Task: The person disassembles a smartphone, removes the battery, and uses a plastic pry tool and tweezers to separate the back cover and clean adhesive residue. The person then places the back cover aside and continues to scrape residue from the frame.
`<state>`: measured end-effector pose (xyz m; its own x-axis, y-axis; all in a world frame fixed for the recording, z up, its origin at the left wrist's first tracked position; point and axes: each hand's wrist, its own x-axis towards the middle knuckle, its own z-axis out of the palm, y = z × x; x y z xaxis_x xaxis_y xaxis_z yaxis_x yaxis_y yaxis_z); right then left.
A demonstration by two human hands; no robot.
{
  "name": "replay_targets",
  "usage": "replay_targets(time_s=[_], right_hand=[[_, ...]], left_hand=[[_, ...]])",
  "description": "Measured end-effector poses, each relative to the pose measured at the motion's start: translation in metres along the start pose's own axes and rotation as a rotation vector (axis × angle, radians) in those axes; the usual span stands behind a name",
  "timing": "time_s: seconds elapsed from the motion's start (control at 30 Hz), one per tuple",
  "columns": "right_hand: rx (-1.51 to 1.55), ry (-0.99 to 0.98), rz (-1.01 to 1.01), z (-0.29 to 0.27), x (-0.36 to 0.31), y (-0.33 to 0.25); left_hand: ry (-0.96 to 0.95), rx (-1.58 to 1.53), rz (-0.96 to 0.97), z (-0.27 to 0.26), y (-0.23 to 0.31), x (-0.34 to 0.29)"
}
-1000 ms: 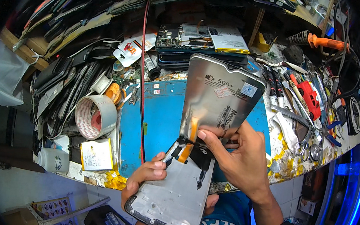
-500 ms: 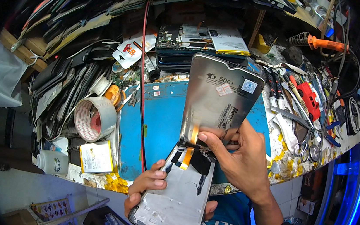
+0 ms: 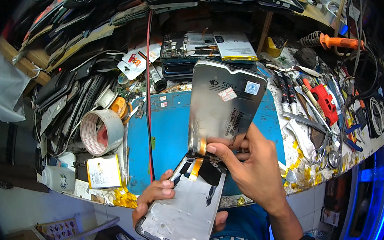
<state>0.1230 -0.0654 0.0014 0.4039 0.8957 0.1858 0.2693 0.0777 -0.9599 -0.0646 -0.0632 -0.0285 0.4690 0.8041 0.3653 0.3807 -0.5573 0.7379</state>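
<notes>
My left hand (image 3: 156,196) is closed around a silver-grey phone frame (image 3: 182,212), its fingers on the left edge and the thumb on the right. Above it, my right hand (image 3: 252,173) pinches the lower part of a phone screen panel (image 3: 224,104), the thumb close to an orange flex cable (image 3: 202,147). The panel stands tilted up, its metallic back with stickers facing me. Its lower end meets the frame's upper end. Another orange strip (image 3: 196,168) and black tape (image 3: 210,172) lie at the frame's top.
Beneath the hands is a blue work mat (image 3: 168,127). Tape rolls (image 3: 102,131) and a loose battery (image 3: 104,171) lie left. Stacked phones (image 3: 185,49) stand behind. Tools, scissors (image 3: 326,155) and a red tool (image 3: 322,103) crowd the right. A red-black cable (image 3: 148,82) crosses the mat.
The view has shifted slightly. The panel and frame appear a little further left, still joined at the same end, and both hands keep their grips.
</notes>
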Motion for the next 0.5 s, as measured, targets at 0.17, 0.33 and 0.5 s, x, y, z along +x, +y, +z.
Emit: replay_targets(time_s=[0.17, 0.33, 0.5], right_hand=[[-0.005, -0.037, 0.025, -0.002, -0.001, 0.002], [-0.061, -0.082, 0.013, -0.004, -0.003, 0.003], [0.149, 0.071, 0.036, 0.009, -0.008, 0.007]], left_hand=[[-0.192, 0.457, 0.006, -0.011, 0.0, -0.001], [0.105, 0.152, 0.059, 0.0, 0.0, 0.003], [0.021, 0.097, 0.184, -0.008, 0.0, 0.009]])
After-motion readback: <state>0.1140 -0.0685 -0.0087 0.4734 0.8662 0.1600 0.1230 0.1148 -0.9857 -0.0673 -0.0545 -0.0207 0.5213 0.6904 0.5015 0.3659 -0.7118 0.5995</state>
